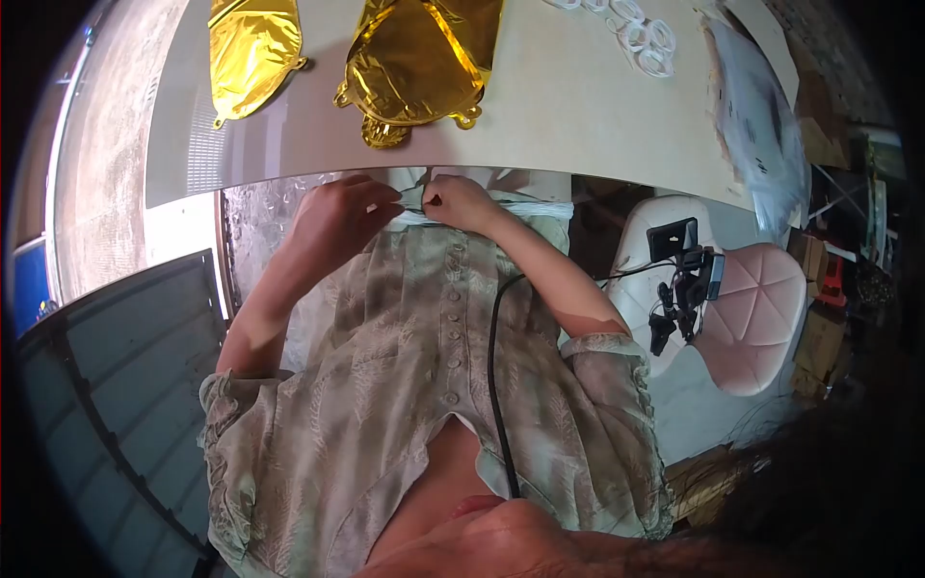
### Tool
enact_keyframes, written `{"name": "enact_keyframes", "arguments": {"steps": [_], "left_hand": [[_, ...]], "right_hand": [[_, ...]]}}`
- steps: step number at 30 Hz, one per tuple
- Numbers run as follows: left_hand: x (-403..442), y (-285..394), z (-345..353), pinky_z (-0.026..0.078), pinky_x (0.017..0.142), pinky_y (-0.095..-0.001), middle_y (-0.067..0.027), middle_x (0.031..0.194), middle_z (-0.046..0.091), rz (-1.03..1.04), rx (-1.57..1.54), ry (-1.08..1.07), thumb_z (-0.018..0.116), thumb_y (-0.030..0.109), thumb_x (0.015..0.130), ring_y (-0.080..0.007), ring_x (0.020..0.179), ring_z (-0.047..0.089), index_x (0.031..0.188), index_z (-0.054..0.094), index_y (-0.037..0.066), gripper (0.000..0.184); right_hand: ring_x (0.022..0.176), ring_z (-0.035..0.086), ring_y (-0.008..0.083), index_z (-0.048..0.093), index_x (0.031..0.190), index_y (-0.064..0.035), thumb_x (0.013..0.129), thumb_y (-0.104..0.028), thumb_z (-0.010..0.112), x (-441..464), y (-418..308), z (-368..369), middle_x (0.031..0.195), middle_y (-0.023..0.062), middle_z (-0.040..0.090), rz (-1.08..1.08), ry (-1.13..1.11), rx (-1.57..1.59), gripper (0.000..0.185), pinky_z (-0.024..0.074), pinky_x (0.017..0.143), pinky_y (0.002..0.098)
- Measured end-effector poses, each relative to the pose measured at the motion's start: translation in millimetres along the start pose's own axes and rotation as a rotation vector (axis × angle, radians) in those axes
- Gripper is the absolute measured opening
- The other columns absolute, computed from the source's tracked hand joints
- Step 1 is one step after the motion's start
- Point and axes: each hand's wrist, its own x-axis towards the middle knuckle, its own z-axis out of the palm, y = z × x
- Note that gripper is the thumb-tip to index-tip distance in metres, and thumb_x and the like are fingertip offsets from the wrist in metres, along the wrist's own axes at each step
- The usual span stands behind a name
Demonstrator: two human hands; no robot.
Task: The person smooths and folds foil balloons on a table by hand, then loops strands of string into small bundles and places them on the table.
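Observation:
My left hand (337, 217) is at the front edge of the table, above my lap, with its fingers bent in and thumb and fingertips close together. Facing it, my right hand (457, 203) is curled into a pinch. Between them is something thin and small that I cannot make out. Just below the hands a white strip of material (540, 209) runs across my waist. On the table beyond lie gold foil balloons: one flat balloon (255, 63) to the left, and a crumpled gold foil piece (414, 67) straight ahead with small tabs at its lower corners.
Several white loops (647, 39) lie at the table's far right, near clear plastic packaging (761, 125) that hangs over the edge. To my right are pale quilted chairs (756, 308) with a black device and cables (686, 279). A black cable (493, 376) crosses my blouse.

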Motion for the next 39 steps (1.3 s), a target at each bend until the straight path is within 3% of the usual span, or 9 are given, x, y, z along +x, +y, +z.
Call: {"name": "enact_keyframes", "arguments": {"steps": [10,17,22,28,31,32,35,36,39], "left_hand": [[30,2,38,0.052,0.080,-0.0420,-0.0139,0.099,0.070,0.229,0.059,-0.042,0.074,0.016,0.082,-0.0358,0.091,0.066,0.110,0.070,0.008,0.030],[51,71,-22,0.050,0.058,-0.0229,-0.0044,0.088,0.073,0.135,-0.754,-0.715,0.062,0.022,0.098,-0.0056,0.066,0.064,0.105,0.073,0.003,0.023],[95,151,-68,0.047,0.049,-0.0201,-0.0078,0.093,0.074,0.597,-0.419,-0.163,0.057,0.017,0.099,-0.0068,0.054,0.058,0.112,0.070,0.001,0.024],[154,160,-88,0.049,0.048,-0.0194,-0.0100,0.093,0.076,1.084,0.079,0.284,0.059,0.022,0.098,-0.0094,0.059,0.066,0.104,0.075,0.007,0.023],[136,155,-95,0.051,0.050,-0.0209,-0.0113,0.088,0.076,1.078,0.545,-0.055,0.062,0.019,0.096,-0.0115,0.062,0.068,0.103,0.075,0.004,0.021],[142,153,-90,0.050,0.050,-0.0195,-0.0115,0.084,0.075,1.181,-0.135,-0.421,0.062,0.018,0.096,-0.0116,0.061,0.068,0.100,0.075,0.003,0.020],[116,178,-116,0.047,0.052,-0.0185,-0.0089,0.076,0.073,0.682,-0.532,-0.264,0.064,0.024,0.095,-0.0101,0.057,0.063,0.097,0.076,0.005,0.023],[117,185,-102,0.048,0.053,-0.0200,-0.0078,0.076,0.073,0.643,-0.306,0.055,0.065,0.027,0.094,-0.0093,0.057,0.062,0.095,0.076,0.006,0.024],[138,160,-91,0.047,0.050,-0.0212,-0.0077,0.082,0.074,0.937,-0.267,-0.334,0.065,0.028,0.095,-0.0086,0.056,0.060,0.093,0.076,0.006,0.025]], "right_hand": [[0.083,0.067,0.0267,0.065,0.087,-0.0041,0.084,-0.012,0.066,-71,-69,-85,0.092,0.0125,0.067,0.061,0.220,0.236,0.009,0.0520,0.074,0.0359],[0.101,0.063,0.0243,0.058,0.109,-0.0006,0.098,-0.013,0.056,-114,-126,-129,0.106,0.0105,0.064,-0.283,0.525,0.830,0.017,0.0460,0.093,0.0322],[0.093,0.062,0.0206,0.054,0.115,0.0070,0.109,-0.037,0.024,-111,-167,-141,0.098,0.0156,0.064,-0.198,0.443,1.551,0.054,0.0504,0.089,0.0354],[0.059,0.045,0.0099,0.060,0.096,0.0024,0.107,-0.032,0.039,-164,-224,-204,0.069,0.0004,0.049,-0.018,0.609,0.760,0.042,0.0445,0.059,0.0248],[0.063,0.051,0.0119,0.061,0.096,-0.0006,0.103,-0.021,0.047,-180,-215,-237,0.072,0.0026,0.054,-0.061,0.913,0.230,0.026,0.0478,0.063,0.0277],[0.063,0.051,0.0119,0.061,0.096,-0.0006,0.103,-0.021,0.047,-171,-205,-242,0.072,0.0026,0.054,-0.056,0.921,0.229,0.026,0.0478,0.063,0.0277],[0.081,0.064,0.0184,0.064,0.099,-0.0052,0.086,-0.008,0.064,-130,-171,-219,0.089,0.0058,0.064,-0.385,0.752,-0.042,0.013,0.0529,0.075,0.0341],[0.082,0.064,0.0186,0.065,0.100,-0.0047,0.084,-0.008,0.066,-129,-191,-212,0.092,0.0058,0.065,-0.413,0.680,-0.312,0.016,0.0529,0.075,0.0339],[0.080,0.064,0.0202,0.064,0.100,-0.0041,0.085,-0.011,0.068,-138,-203,-222,0.092,0.0064,0.066,-0.363,0.908,-0.191,0.016,0.0524,0.074,0.0347]]}}
